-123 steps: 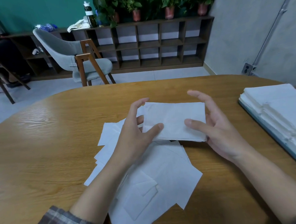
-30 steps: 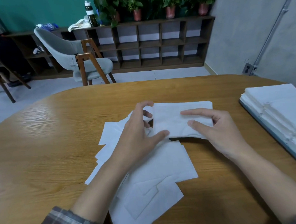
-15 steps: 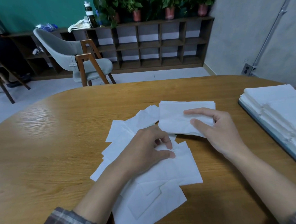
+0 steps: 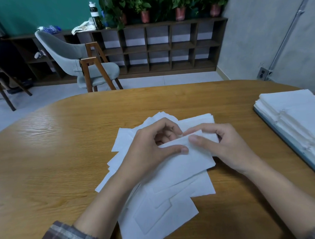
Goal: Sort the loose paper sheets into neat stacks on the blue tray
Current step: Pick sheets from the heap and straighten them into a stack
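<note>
Loose white paper sheets (image 4: 161, 214) lie scattered in an overlapping pile on the wooden table (image 4: 56, 167) in front of me. One sheet (image 4: 183, 163) is lifted at its far edge. My left hand (image 4: 150, 151) pinches that edge between thumb and fingers, and my right hand (image 4: 223, 145) pinches the same edge from the right. Behind my hands lies a small gathered stack of sheets (image 4: 197, 120), partly hidden. At the right edge, the blue tray (image 4: 286, 138) carries neat white stacks (image 4: 299, 112).
A grey chair (image 4: 76, 57) with wooden legs stands beyond the far table edge. A dark cubby shelf (image 4: 168, 47) with potted plants and a bottle lines the back wall. A person's legs sit at the far left.
My left hand left the pile's top and rose to the sheet's far edge. My right hand came off the gathered stack and joined it, so both now pinch one lifted sheet.
</note>
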Demonstrator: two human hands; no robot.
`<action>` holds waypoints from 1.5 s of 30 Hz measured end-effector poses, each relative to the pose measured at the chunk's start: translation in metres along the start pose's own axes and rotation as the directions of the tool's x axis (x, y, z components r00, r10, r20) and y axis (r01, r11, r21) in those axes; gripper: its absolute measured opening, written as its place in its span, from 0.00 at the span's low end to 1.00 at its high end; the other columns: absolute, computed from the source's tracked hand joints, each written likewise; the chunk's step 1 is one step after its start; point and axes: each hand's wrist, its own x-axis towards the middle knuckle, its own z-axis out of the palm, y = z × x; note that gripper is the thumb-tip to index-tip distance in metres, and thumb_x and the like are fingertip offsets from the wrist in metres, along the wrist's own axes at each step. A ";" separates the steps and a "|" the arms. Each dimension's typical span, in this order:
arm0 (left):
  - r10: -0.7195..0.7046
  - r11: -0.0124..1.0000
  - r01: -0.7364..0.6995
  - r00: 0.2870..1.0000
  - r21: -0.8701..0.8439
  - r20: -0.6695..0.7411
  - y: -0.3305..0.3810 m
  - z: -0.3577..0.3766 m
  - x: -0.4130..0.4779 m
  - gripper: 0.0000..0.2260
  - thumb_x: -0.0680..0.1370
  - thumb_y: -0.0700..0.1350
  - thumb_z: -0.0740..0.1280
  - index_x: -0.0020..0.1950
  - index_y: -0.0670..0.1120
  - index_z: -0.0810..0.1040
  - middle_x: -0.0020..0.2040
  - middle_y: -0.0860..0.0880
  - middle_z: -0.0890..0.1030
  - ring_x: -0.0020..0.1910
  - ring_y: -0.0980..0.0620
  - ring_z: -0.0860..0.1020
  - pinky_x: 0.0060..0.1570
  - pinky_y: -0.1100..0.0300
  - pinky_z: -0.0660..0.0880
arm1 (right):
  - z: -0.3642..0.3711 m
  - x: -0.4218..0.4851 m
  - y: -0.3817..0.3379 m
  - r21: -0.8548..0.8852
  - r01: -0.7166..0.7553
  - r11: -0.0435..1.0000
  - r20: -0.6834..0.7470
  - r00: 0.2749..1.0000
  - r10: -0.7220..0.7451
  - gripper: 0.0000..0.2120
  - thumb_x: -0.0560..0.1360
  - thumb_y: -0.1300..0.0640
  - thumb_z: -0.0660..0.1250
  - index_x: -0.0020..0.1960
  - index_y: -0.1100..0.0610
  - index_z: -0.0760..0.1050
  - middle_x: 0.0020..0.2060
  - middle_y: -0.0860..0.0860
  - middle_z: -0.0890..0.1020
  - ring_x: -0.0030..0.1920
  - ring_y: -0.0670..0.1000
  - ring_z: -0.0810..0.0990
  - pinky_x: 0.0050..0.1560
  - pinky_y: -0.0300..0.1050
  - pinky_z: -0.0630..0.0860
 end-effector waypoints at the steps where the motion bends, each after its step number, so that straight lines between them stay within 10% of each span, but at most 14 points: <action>1: -0.003 1.000 0.003 1.000 -0.009 -0.005 0.000 0.000 0.000 0.17 0.67 0.44 0.85 0.50 0.51 0.82 0.42 0.48 0.81 0.39 0.52 0.78 0.45 0.60 0.77 | 0.002 0.000 0.000 0.028 -0.012 1.000 -0.011 1.000 0.012 0.07 0.78 0.52 0.74 0.49 0.55 0.88 0.45 0.49 0.89 0.47 0.47 0.86 0.46 0.38 0.78; 7: -0.118 0.988 0.125 0.990 0.094 -0.071 0.002 -0.013 0.002 0.15 0.72 0.48 0.82 0.56 0.59 0.84 0.43 0.55 0.83 0.45 0.60 0.80 0.44 0.68 0.73 | -0.002 0.003 0.001 0.146 -0.059 0.988 -0.152 0.985 0.082 0.06 0.79 0.58 0.72 0.51 0.59 0.87 0.48 0.54 0.89 0.50 0.57 0.88 0.46 0.44 0.82; 21: -0.124 0.988 0.101 0.971 -0.118 -0.205 0.005 -0.007 0.003 0.15 0.74 0.41 0.81 0.56 0.54 0.84 0.43 0.49 0.88 0.41 0.43 0.86 0.40 0.49 0.80 | 0.007 0.000 -0.008 0.203 -0.034 0.979 -0.035 0.999 0.042 0.22 0.76 0.58 0.73 0.69 0.47 0.78 0.59 0.46 0.86 0.58 0.48 0.85 0.53 0.40 0.81; 28: -0.024 0.990 0.067 0.947 0.122 -0.319 -0.003 -0.004 0.003 0.23 0.73 0.51 0.81 0.65 0.60 0.79 0.58 0.60 0.81 0.57 0.61 0.80 0.52 0.63 0.78 | 0.007 0.001 -0.010 0.218 0.020 0.976 -0.097 0.995 0.001 0.27 0.79 0.62 0.71 0.73 0.42 0.74 0.58 0.47 0.86 0.58 0.50 0.85 0.53 0.42 0.82; 31: -0.242 0.965 0.217 0.953 -0.149 -0.182 0.006 -0.007 0.001 0.25 0.74 0.58 0.78 0.69 0.63 0.75 0.62 0.56 0.80 0.55 0.66 0.82 0.51 0.69 0.78 | 0.003 0.003 -0.012 0.453 0.023 0.891 -0.090 0.996 0.020 0.36 0.76 0.63 0.71 0.76 0.35 0.67 0.62 0.54 0.84 0.61 0.56 0.85 0.54 0.49 0.83; 33: -0.294 0.932 0.269 0.953 -0.244 -0.070 0.008 -0.009 0.000 0.23 0.74 0.59 0.79 0.67 0.65 0.77 0.59 0.48 0.86 0.52 0.55 0.86 0.57 0.53 0.82 | 0.003 0.003 -0.012 0.435 0.033 0.900 -0.108 0.994 0.016 0.38 0.75 0.61 0.72 0.75 0.31 0.65 0.63 0.56 0.83 0.61 0.58 0.85 0.55 0.54 0.84; 37: -0.230 0.960 0.200 0.961 -0.194 -0.152 0.004 -0.006 0.001 0.23 0.77 0.47 0.78 0.68 0.62 0.75 0.52 0.52 0.88 0.44 0.52 0.87 0.43 0.59 0.81 | -0.001 0.004 -0.008 0.348 -0.025 0.937 -0.058 0.997 0.048 0.35 0.76 0.59 0.75 0.73 0.31 0.67 0.60 0.55 0.85 0.60 0.57 0.85 0.56 0.52 0.83; 41: -0.139 0.990 0.143 0.964 0.000 -0.227 -0.009 -0.005 0.001 0.24 0.77 0.52 0.78 0.67 0.69 0.72 0.58 0.52 0.86 0.54 0.43 0.83 0.49 0.47 0.82 | -0.006 0.002 -0.011 0.459 -0.125 0.880 0.139 0.988 0.068 0.22 0.75 0.59 0.73 0.68 0.46 0.81 0.63 0.51 0.83 0.62 0.54 0.84 0.53 0.43 0.82; 45: -0.082 0.995 0.090 0.983 0.043 -0.162 -0.008 -0.001 0.000 0.27 0.78 0.49 0.77 0.72 0.65 0.69 0.55 0.56 0.85 0.52 0.56 0.83 0.51 0.52 0.83 | -0.004 0.004 -0.002 0.135 -0.081 0.987 -0.059 0.994 0.090 0.14 0.77 0.63 0.74 0.58 0.49 0.87 0.60 0.42 0.86 0.65 0.44 0.82 0.65 0.41 0.75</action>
